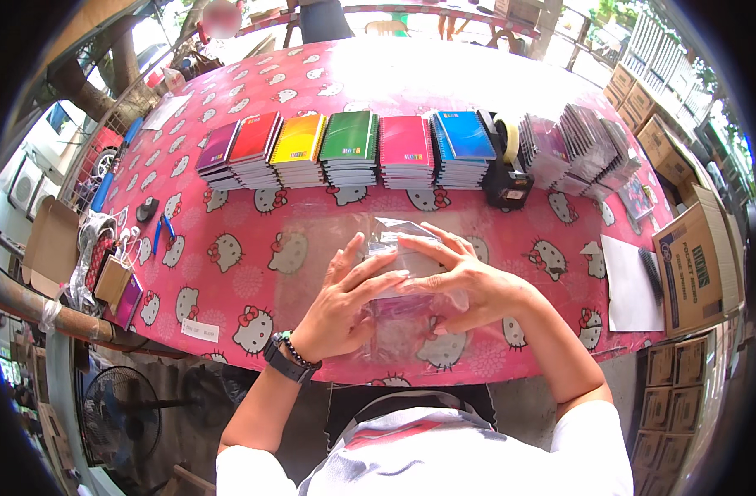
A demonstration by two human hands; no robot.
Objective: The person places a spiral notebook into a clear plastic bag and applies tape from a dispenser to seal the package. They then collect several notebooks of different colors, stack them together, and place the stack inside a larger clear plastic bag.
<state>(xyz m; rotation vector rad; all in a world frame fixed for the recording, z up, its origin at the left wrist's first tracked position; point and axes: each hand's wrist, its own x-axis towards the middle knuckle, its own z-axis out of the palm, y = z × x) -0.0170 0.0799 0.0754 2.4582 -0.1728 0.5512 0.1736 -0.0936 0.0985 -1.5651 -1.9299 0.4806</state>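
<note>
At the near middle of the table lies a clear plastic packet [388, 307] with something purple and whitish inside; most of it is hidden under my hands. My left hand [345, 302], with a dark watch and beaded bracelet at the wrist, rests on its left side, fingers stretched across the top. From the right my right hand [456, 277] lies over the packet, its fingers spread and their tips close to the left ones. A loose clear sheet shows around the hands. Beyond them stand stacks of spiral notebooks, among them green [350, 136], yellow [298, 140] and blue [465, 136].
A tape dispenser [508, 169] stands beside the blue stack, with plastic-wrapped notebooks [589, 145] to its right. White paper [630, 285] and a cardboard box [696, 269] are at the right edge. Blue-handled pliers [161, 231] and earphones [128, 240] lie left. A fan [121, 413] stands below.
</note>
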